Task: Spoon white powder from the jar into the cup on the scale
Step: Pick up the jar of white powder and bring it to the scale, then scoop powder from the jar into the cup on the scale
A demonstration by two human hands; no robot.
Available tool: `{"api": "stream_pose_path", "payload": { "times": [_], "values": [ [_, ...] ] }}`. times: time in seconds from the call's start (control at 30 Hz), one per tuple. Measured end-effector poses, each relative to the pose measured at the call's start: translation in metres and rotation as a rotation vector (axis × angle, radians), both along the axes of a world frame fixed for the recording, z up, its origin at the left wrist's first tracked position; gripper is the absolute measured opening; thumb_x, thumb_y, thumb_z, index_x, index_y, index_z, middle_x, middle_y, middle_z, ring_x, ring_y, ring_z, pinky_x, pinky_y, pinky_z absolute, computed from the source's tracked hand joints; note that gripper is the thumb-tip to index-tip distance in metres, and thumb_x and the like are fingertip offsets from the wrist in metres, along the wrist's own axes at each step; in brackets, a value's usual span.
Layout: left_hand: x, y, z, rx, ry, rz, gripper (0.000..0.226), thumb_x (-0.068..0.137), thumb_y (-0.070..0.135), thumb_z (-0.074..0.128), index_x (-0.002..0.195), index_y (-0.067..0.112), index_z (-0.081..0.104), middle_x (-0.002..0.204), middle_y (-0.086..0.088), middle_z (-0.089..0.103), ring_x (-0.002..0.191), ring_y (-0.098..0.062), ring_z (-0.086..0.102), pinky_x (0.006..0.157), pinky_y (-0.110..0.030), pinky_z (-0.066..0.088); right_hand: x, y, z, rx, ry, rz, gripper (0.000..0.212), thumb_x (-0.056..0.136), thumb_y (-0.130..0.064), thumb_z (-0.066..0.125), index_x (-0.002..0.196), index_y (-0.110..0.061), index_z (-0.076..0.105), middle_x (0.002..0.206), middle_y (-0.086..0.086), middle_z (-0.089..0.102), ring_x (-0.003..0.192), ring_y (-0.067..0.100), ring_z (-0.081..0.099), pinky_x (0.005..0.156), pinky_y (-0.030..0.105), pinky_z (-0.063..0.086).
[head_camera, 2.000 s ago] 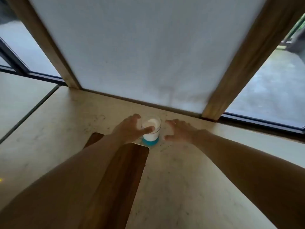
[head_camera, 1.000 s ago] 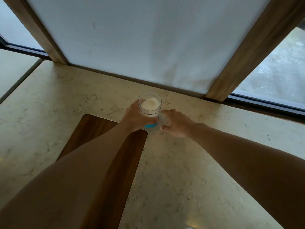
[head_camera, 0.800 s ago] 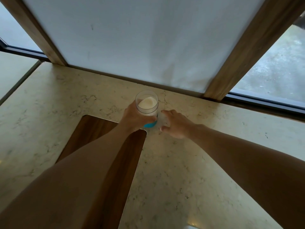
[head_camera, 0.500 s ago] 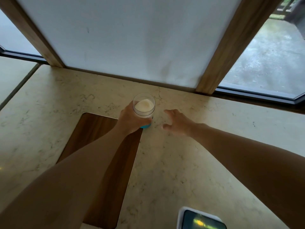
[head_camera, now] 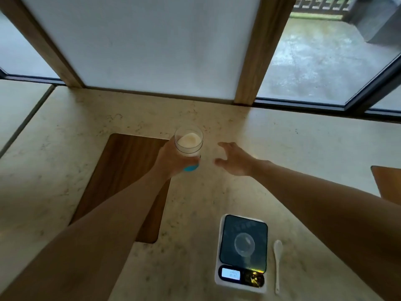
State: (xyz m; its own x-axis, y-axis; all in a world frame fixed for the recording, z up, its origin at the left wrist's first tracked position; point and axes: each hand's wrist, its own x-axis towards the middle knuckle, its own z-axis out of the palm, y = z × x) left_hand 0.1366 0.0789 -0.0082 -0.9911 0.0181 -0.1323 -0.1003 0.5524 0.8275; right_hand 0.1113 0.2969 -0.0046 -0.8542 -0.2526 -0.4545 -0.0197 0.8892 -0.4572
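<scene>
At frame centre the left hand (head_camera: 171,159), fingers clamped on the powder jar (head_camera: 188,146), has lifted it off the counter (head_camera: 303,148) while the right hand (head_camera: 234,159), fingers apart, has let go; cup (head_camera: 244,244) on scale (head_camera: 242,253), lower right, awaits unfilled beside the spoon (head_camera: 277,257).

Scale display (head_camera: 231,274): digits blurred, unreadable. Jar (head_camera: 189,146): lower wall hidden by left hand (head_camera: 173,160). Wooden board (head_camera: 388,183): cut off, right edge.
</scene>
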Motion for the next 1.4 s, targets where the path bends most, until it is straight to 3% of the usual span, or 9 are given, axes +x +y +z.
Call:
{"api": "stream_pose_path", "payload": {
  "times": [0.2,0.37,0.53,0.73,0.9,0.97,1.07,1.17,1.4],
  "values": [
    [0.057,0.020,0.014,-0.047,-0.004,-0.006,0.059,0.054,0.044,0.087,0.100,0.053,0.052,0.094,0.019,0.065,0.090,-0.001,0.064,0.073,-0.020,0.049,0.066,0.034,0.005,-0.051,0.017,-0.071,0.077,0.091,-0.050,0.058,0.152,-0.019,0.024,0.158,0.015,0.027,0.140,0.034,0.034,0.112,0.046,0.033],
    [0.101,0.033,0.014,-0.073,-0.051,-0.062,0.067,0.056,0.043,0.087,0.115,0.035,0.058,0.104,0.011,0.069,0.097,-0.009,0.066,0.089,-0.037,0.057,0.114,0.060,0.001,-0.088,0.025,-0.147,0.075,0.091,-0.054,0.057,0.151,-0.021,0.027,0.156,0.014,0.032,0.138,0.033,0.037,0.110,0.044,0.033],
    [0.144,0.041,0.009,-0.066,-0.041,-0.035,0.058,0.054,0.041,0.088,0.098,0.059,0.054,0.096,0.019,0.067,0.093,-0.003,0.065,0.088,-0.036,0.056,0.158,0.085,-0.004,-0.098,0.006,-0.215,0.074,0.091,-0.054,0.057,0.150,-0.022,0.027,0.156,0.013,0.032,0.137,0.033,0.038,0.109,0.043,0.034],
    [0.177,0.044,0.002,-0.078,-0.082,-0.055,0.061,0.052,0.046,0.088,0.104,0.049,0.055,0.098,0.018,0.067,0.095,-0.007,0.065,0.089,-0.036,0.054,0.198,0.111,-0.015,-0.082,-0.022,-0.272,0.073,0.091,-0.052,0.057,0.150,-0.021,0.028,0.155,0.014,0.032,0.137,0.033,0.038,0.108,0.044,0.035],
    [0.195,0.047,-0.002,-0.084,-0.067,-0.072,0.065,0.055,0.045,0.090,0.101,0.064,0.049,0.094,0.029,0.064,0.091,0.003,0.063,0.076,-0.017,0.045,0.235,0.125,-0.030,-0.046,-0.037,-0.367,0.065,0.093,-0.045,0.057,0.147,-0.019,0.033,0.151,0.015,0.036,0.133,0.034,0.043,0.105,0.044,0.039],
    [0.200,0.048,-0.003,-0.093,-0.074,-0.076,0.066,0.056,0.044,0.090,0.107,0.058,0.051,0.098,0.024,0.065,0.093,-0.003,0.063,0.079,-0.019,0.045,0.249,0.131,-0.037,0.051,0.014,-0.391,0.055,0.093,-0.039,0.056,0.140,-0.014,0.041,0.142,0.016,0.046,0.121,0.033,0.052,0.098,0.043,0.045],
    [0.203,0.050,-0.008,-0.107,-0.101,-0.105,0.069,0.060,0.041,0.090,0.120,0.034,0.055,0.109,0.008,0.067,0.103,-0.017,0.064,0.093,-0.038,0.052,0.268,0.138,-0.045,0.157,0.026,-0.424,0.028,0.094,-0.035,0.053,0.107,-0.010,0.059,0.101,0.012,0.066,0.085,0.027,0.063,0.073,0.038,0.055],
    [0.208,0.050,-0.011,-0.098,-0.126,-0.159,0.073,0.064,0.036,0.090,0.127,0.024,0.055,0.118,-0.001,0.066,0.110,-0.024,0.062,0.101,-0.050,0.049,0.283,0.139,-0.053,0.189,-0.081,-0.403,0.030,0.090,-0.029,0.062,0.065,-0.013,0.060,0.063,0.005,0.060,0.058,0.022,0.061,0.052,0.029,0.044],
    [0.217,0.054,-0.016,-0.098,-0.161,-0.157,0.076,0.066,0.033,0.091,0.131,0.025,0.053,0.123,-0.001,0.065,0.113,-0.024,0.060,0.102,-0.050,0.049,0.304,0.132,-0.065,0.179,-0.105,-0.395,0.033,0.088,-0.024,0.069,0.061,-0.018,0.051,0.059,0.001,0.054,0.054,0.017,0.054,0.048,0.027,0.039]
  ]
}}
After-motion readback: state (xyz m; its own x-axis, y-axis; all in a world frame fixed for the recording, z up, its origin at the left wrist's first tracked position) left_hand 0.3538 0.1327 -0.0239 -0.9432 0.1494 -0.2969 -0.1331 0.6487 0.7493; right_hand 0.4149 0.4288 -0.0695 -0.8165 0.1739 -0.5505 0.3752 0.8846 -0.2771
